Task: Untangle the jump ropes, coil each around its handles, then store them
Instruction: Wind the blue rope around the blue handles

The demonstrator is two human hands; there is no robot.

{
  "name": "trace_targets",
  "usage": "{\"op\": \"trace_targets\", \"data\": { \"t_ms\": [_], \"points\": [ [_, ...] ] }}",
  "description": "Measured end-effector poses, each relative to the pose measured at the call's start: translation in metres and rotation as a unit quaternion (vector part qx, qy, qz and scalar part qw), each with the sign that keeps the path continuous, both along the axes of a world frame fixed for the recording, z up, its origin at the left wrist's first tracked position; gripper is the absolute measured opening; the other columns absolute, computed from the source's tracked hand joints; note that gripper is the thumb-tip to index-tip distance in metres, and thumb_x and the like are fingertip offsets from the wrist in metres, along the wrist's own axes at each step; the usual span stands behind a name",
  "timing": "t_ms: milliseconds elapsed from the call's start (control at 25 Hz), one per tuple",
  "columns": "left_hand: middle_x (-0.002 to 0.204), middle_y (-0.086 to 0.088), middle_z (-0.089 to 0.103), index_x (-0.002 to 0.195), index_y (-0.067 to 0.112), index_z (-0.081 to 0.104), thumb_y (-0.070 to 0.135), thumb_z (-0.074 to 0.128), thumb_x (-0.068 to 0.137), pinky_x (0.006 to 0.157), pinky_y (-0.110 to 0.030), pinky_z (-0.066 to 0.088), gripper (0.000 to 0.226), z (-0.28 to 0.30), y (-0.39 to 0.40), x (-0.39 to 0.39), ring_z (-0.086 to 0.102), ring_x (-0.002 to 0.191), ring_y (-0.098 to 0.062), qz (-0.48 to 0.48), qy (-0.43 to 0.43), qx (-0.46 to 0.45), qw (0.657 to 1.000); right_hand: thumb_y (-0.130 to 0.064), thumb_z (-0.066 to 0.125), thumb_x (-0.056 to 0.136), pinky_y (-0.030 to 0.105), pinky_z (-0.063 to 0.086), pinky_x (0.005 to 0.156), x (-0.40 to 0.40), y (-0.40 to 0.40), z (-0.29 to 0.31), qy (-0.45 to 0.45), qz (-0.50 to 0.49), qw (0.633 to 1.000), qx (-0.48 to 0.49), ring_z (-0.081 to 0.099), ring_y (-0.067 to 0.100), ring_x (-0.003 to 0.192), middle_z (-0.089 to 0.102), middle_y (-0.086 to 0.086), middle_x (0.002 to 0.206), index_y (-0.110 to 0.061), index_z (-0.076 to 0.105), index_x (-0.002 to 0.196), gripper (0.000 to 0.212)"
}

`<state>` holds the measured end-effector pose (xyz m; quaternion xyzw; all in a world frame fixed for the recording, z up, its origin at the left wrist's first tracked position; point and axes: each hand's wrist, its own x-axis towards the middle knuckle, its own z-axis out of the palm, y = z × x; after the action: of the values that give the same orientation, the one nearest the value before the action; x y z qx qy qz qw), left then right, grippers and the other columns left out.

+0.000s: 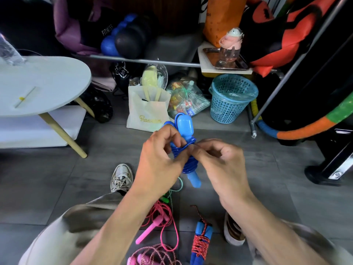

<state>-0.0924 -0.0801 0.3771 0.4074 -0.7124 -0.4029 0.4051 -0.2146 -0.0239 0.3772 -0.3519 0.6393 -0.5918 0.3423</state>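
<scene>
grey tile floor (57,178), white table (47,83).

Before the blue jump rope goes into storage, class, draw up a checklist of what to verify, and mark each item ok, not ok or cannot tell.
1. Blue jump rope coiled round its handles: ok.
2. Loose end secured: cannot tell; right hand pinches at the coil, fingers hide it.
3. Left hand grips the bundle: ok.
4. Red-and-blue rope on the floor coiled: ok.
5. Pink rope coiled: not ok, lying loose.
6. Green rope coiled: not ok, lying loose.
</scene>
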Motion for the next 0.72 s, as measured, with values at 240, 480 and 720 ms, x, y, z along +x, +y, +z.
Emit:
{"op": "trace_targets", "data": {
  "t_ms": [240,480,720],
  "points": [
    [0.077,0.01,0.058,0.073,0.031,0.049,-0.003,0.074,0.068,0.067,-0.009,0.037,0.043,-0.002,0.006,-0.004,0.049,0.075,-0.01,0.016,-0.051,-0.074,0.996,0.0,0.06,0.079,0.012,0.045,0.063,-0.004,-0.001,0.009,0.076,0.025,0.994,0.068,0.064,0.005,0.074,0.067,0.003,0.084,-0.009,0.071,0.069,0.018],
    [0.098,0.024,0.055,0.095,0.028,0.06,0.027,0.079,0.072,0.08,-0.009,0.038,0.03,0.0,-0.001,-0.001,0.051,0.093,-0.007,-0.039,-0.068,-0.112,0.991,-0.018,0.053,0.085,0.043,0.059,0.08,-0.012,-0.003,0.008,0.019,0.058,0.992,0.113,0.064,0.022,0.074,0.062,0.02,0.076,-0.004,0.056,0.067,0.023],
    [0.118,0.004,0.052,0.105,0.021,0.065,0.029,0.087,0.063,0.096,-0.017,0.033,0.049,-0.004,-0.005,-0.002,0.047,0.106,-0.018,-0.062,-0.105,-0.191,0.974,-0.006,0.045,0.091,0.034,0.057,0.071,-0.032,0.0,0.02,-0.27,0.127,0.949,0.097,0.063,0.024,0.081,0.063,0.018,0.092,0.0,0.061,0.1,0.019]
  ]
}}
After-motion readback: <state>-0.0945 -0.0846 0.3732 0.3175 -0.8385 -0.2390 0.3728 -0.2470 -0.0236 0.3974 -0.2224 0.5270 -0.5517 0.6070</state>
